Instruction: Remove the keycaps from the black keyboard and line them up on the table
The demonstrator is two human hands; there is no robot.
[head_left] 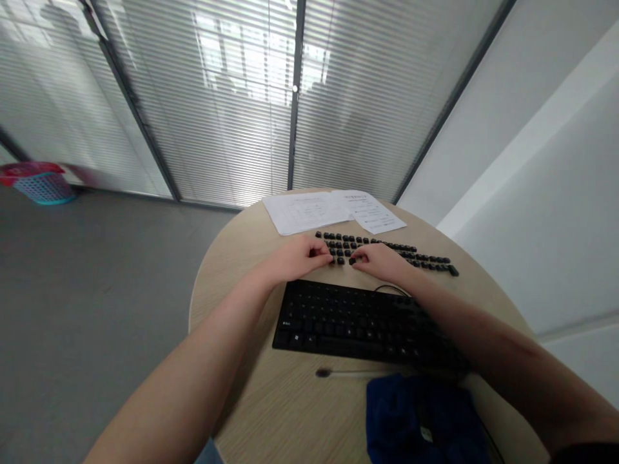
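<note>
Rows of loose black keycaps (345, 245) lie on the round wooden table, beyond a black keyboard (348, 322). At the left end of the rows, my left hand (304, 256) is closed, thumb and forefinger pinched at a keycap in the nearest row. My right hand (380, 261) reaches over the keyboard from the right, and its fingertips grip a single black keycap (352, 261). The fingers of this hand cover part of the rows behind it. My right forearm hides the keyboard's right part.
Printed sheets (309, 211) lie at the table's far edge. A thin brush (348, 373) and a dark blue cloth (401, 419) are on the near side. A cable loops behind the keyboard. On the floor at left stands a blue and red basket (46, 187).
</note>
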